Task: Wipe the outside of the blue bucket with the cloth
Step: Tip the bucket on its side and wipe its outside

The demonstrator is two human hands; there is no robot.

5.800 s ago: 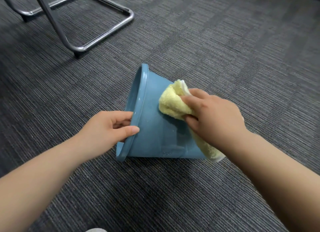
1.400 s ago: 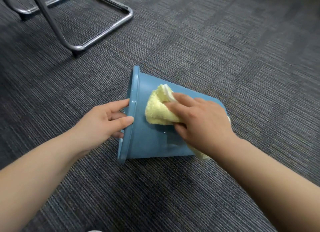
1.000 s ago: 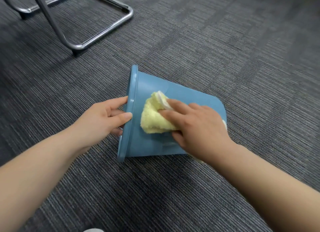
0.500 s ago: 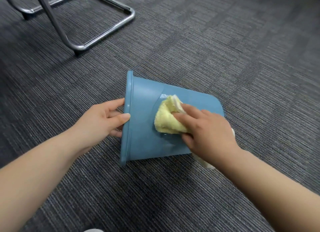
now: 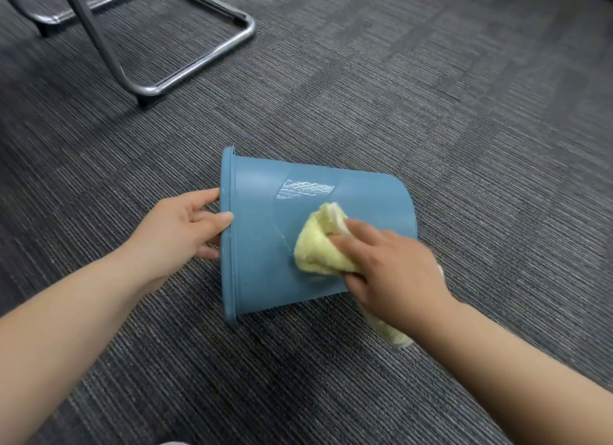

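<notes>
The bucket lies on its side on the carpet, rim at nine o'clock. My left hand grips the rim; my right hand presses the bunched cloth against its wall.

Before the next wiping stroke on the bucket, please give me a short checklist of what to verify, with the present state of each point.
1. Blue bucket lies on its side on the carpet: ok.
2. Left hand holds the bucket rim to steady it: ok.
3. Right hand grips the yellow cloth: ok.
4. Cloth is pressed against the outer wall: ok.
5. Underside against the carpet is wiped: cannot tell, hidden.
6. Chair frame stands away from the bucket: ok.
</notes>
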